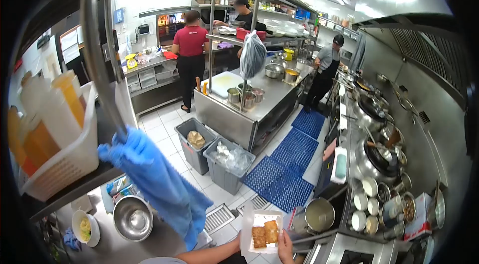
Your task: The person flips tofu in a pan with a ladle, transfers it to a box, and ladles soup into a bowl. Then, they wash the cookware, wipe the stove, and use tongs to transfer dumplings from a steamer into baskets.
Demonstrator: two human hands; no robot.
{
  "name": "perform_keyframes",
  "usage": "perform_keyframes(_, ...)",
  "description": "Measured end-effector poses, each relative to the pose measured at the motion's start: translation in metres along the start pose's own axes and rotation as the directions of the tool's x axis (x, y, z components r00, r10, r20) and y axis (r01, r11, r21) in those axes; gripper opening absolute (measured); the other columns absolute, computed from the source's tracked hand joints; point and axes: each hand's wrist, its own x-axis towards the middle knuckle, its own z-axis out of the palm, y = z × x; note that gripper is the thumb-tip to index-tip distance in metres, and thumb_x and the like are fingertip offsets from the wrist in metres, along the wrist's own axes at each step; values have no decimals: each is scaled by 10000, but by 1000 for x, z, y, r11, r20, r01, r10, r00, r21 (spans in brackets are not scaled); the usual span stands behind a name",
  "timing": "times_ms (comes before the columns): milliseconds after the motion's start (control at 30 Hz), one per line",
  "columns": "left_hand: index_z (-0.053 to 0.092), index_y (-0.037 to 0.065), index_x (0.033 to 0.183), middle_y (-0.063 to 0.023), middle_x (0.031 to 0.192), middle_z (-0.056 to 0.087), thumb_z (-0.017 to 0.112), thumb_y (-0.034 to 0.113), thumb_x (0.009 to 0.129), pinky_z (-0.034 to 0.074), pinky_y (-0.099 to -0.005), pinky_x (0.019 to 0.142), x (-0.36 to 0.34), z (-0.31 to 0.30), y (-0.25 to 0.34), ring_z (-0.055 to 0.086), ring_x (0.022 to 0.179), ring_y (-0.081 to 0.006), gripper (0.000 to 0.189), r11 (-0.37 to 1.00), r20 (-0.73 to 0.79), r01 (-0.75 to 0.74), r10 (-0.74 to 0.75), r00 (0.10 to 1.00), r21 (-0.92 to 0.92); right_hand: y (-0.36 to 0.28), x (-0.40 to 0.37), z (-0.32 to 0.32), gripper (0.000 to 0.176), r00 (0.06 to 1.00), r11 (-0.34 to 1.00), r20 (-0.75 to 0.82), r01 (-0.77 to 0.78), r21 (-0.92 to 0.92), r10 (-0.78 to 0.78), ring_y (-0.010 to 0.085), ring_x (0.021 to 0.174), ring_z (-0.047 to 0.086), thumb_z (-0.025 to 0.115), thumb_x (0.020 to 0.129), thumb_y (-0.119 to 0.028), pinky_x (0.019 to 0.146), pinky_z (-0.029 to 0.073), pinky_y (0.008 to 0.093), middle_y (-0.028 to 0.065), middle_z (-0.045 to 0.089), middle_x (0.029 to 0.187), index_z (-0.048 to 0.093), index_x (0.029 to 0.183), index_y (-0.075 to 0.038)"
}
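A small white takeaway box [246, 250] with its lid raised is held low in front of me. Inside it are a few golden-brown fried squares [260, 236], set side by side. My left hand [236, 245] grips the box at its left side, its fingers mostly hidden behind the wall. My right hand [286, 247] is closed on the right edge. A steel pot [319, 215] with cloudy liquid stands just beyond my right hand. To the left hangs a blue cloth [157, 179], tied to a metal post.
A steel bowl [132, 218] and a white bowl of yellow food [86, 229] sit on the left counter. Grey bins [227, 174] and blue mats [284, 164] lie ahead. Woks [376, 159] line the right range. Several people work farther back, one person [324, 72] near the range.
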Motion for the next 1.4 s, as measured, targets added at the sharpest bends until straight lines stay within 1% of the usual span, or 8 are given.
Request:
perform_keyframes(233,507,19,1288,-119,1160,600,489,361,960,520,-354,858,116,-6,86,607,1007,-195,474,999,56,-38,38,998,-9,-58,130,-15,497,999,974,-31,-26,-224,19,203,1147,536,447,1012,-284,978,414,300,176,546,1289,410,1371,57)
perform_keyframes(533,509,19,1287,-118,1161,600,489,370,960,520,-355,860,188,-93,177,607,1007,-194,480,976,-207,-169,137,969,-141,-92,340,60,468,898,987,440,49,-151,22,175,1142,474,385,1028,-323,976,380,283,117,515,1257,418,1340,24)
perform_keyframes(767,510,19,1286,-117,1161,600,489,378,960,519,-356,861,184,-199,256,606,1007,-194,485,921,-537,-331,177,825,-205,-114,467,203,527,633,983,766,42,-180,114,209,1231,438,395,1024,-382,1047,331,298,146,497,1313,405,1369,15)
perform_keyframes(1000,512,20,1285,-116,1161,600,489,385,960,518,-357,862,179,-353,328,606,1007,-194,490,831,-739,-494,160,654,-257,-107,543,372,544,583,992,813,95,-80,10,183,1229,448,423,1019,-373,1030,358,292,127,483,1343,367,1419,-9)
perform_keyframes(1200,513,20,1285,-116,1161,601,489,391,960,518,-358,862,172,-534,430,606,1007,-193,494,789,-789,-538,116,604,-296,-87,604,544,594,485,918,839,-393,-43,247,178,1194,482,395,1015,-429,1004,384,280,112,510,1332,406,1383,38)
perform_keyframes(1233,514,20,1285,-115,1161,601,488,392,960,518,-358,862,168,-560,448,606,1007,-193,495,790,-791,-538,113,601,-296,-77,615,579,621,564,983,816,-184,-22,124,187,1244,443,371,1013,-461,1061,327,294,121,488,1358,417,1375,41)
perform_keyframes(1300,514,20,1285,-115,1162,601,488,394,960,517,-359,863,157,-605,477,606,1007,-193,496,792,-795,-533,103,598,-298,-92,631,644,629,495,954,845,-295,-54,201,194,1281,407,361,1014,-467,1092,271,291,134,470,1380,421,1372,47)
perform_keyframes(1400,515,20,1284,-115,1162,601,488,397,960,517,-359,863,131,-657,513,606,1007,-193,499,793,-805,-537,104,585,-288,-165,639,710,610,388,940,879,-300,-163,276,211,1144,512,349,1009,-489,969,438,338,129,516,1266,422,1360,5)
